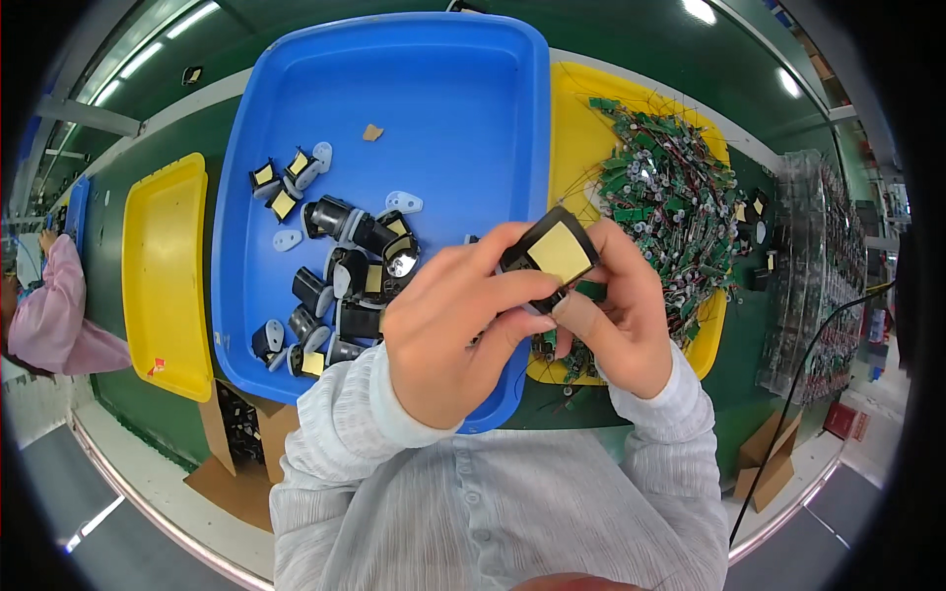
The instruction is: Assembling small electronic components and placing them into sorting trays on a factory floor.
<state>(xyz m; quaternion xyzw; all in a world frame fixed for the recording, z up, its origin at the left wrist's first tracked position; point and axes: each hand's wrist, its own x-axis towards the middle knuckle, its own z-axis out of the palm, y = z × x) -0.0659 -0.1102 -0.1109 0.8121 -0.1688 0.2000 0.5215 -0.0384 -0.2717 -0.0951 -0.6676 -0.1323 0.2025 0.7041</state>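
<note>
Between my two hands, over the right side of the blue tray (473, 108), is a black plastic housing (517, 258) with a pale yellow pad (560, 252) on its upper face. My left hand (443, 315) grips it from the left, index finger and thumb pinched at its lower edge. My right hand (626, 315) closes around its right side, thumb near the lower edge. The fingers partly hide the housing. Several similar black housings (330, 215) with grey oval parts lie in the tray left of my hands, some with yellow pads (282, 204).
To the right, a yellow tray (572, 98) carries a heap of green circuit boards (660, 197) with wires. A second yellow tray (163, 286) lies left. Cardboard boxes (271, 433) stand below the table edge. Stacked clear trays (813, 276) stand far right. A person in pink (64, 305) sits far left.
</note>
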